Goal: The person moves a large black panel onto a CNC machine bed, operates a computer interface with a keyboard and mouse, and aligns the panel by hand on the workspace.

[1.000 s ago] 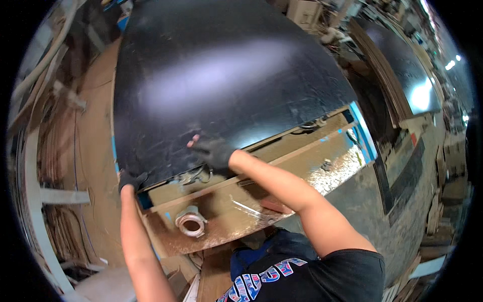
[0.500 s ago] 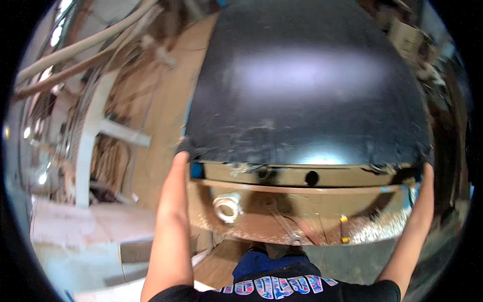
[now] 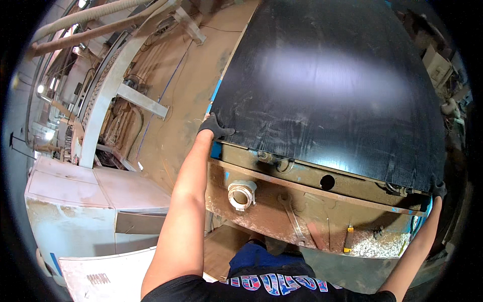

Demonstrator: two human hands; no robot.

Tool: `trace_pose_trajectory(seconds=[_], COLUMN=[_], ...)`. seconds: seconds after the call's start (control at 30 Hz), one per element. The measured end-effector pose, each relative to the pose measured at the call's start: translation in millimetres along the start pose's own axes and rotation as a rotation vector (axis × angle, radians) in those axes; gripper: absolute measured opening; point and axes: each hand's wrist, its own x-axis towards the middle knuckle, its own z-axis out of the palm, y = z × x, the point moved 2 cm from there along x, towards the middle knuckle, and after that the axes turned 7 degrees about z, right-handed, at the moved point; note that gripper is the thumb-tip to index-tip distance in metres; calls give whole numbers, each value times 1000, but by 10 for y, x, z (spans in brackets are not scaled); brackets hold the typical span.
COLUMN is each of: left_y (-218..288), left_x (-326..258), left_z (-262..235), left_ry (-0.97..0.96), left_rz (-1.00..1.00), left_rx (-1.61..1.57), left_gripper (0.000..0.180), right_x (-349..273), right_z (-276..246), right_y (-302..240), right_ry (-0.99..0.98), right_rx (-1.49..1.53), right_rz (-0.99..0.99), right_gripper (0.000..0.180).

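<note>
A large black panel [image 3: 322, 116] with a faint wood grain lies over the dusty machine frame, shining under a lamp. At its near left corner my left hand [image 3: 215, 127], in a dark glove, grips the edge with the thumb on top; the other fingers are mostly hidden. My right hand [image 3: 439, 189], also gloved, holds the near right corner, its fingers partly lost against the dark background. Below the panel's near edge is a dusty ledge [image 3: 266, 216], carrying a white ring-shaped fitting [image 3: 242, 196], a wrench [image 3: 292, 219] and a yellow-handled tool [image 3: 348, 239].
Left of the panel stretches a dusty brown floor [image 3: 171, 110]. A pale metal frame [image 3: 105, 108] stands there, with ribbed hoses [image 3: 90, 17] above it. A white cabinet [image 3: 75, 201] is at the lower left. Cluttered items [image 3: 436, 65] line the right side.
The panel's near edge, level before, now slants down to the right. In the picture my left hand sits higher and farther right, my right hand lower. Both still hold the corners.
</note>
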Motion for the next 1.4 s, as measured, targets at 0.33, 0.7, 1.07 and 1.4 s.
trace_pose_trajectory(seconds=[0.33, 0.7, 1.07, 1.4], left_y=[-175, -254, -53, 197], left_x=[50, 7, 385, 831], left_z=[-38, 55, 14, 129], left_ry=[82, 61, -347, -374], left_rz=[33, 27, -10, 64], left_rx=[5, -77, 104, 387], left_gripper=[122, 117, 113, 167], right_x=[-120, -404, -1002, -4600], right_z=[394, -31, -425, -2278], right_y=[-199, -313, -1454, -4671], right_ry=[-243, -163, -363, -490], right_rx=[102, -36, 1, -235], right_rz=[64, 77, -488, -804], right_gripper=[98, 102, 86, 120])
